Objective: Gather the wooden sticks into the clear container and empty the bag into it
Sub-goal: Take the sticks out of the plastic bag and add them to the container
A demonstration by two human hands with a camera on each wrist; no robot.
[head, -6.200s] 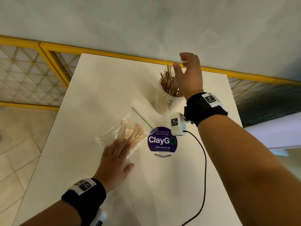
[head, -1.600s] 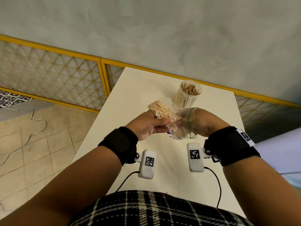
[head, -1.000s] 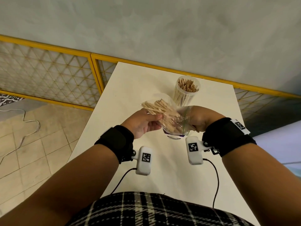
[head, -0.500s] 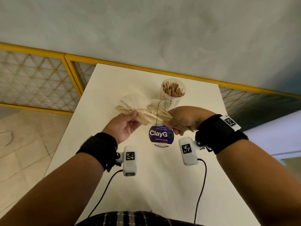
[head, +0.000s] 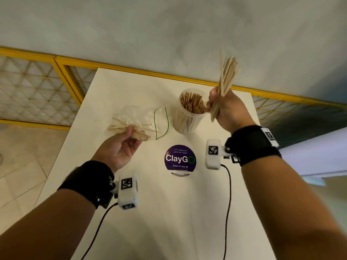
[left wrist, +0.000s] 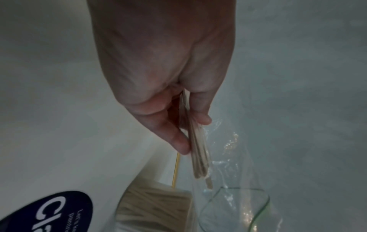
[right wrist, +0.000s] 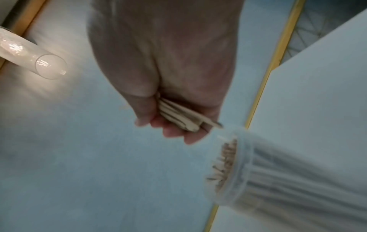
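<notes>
A clear plastic bag [head: 142,121] with a green zip line and a few wooden sticks inside hangs above the table's left part. My left hand [head: 131,134] pinches it and those sticks from below; in the left wrist view my left hand [left wrist: 196,136] has thumb and fingers closed on the bagged sticks [left wrist: 198,157]. The clear container [head: 189,111], packed with upright sticks, stands at the table's far middle. Just right of its rim, my right hand [head: 216,106] grips a loose bundle of sticks [head: 227,76] that points up. In the right wrist view that bundle [right wrist: 178,116] lies in my curled fingers beside the container [right wrist: 258,172].
A purple round ClayGo sign [head: 180,159] stands on the white table [head: 169,212] in front of the container. Yellow railing [head: 65,76] with mesh runs behind and left of the table. Two black wrist cables [head: 228,203] hang over the near tabletop.
My right hand has drawn a bundle of sticks out of the bag and raised it to the container's right. My left hand keeps the bag and has moved left.
</notes>
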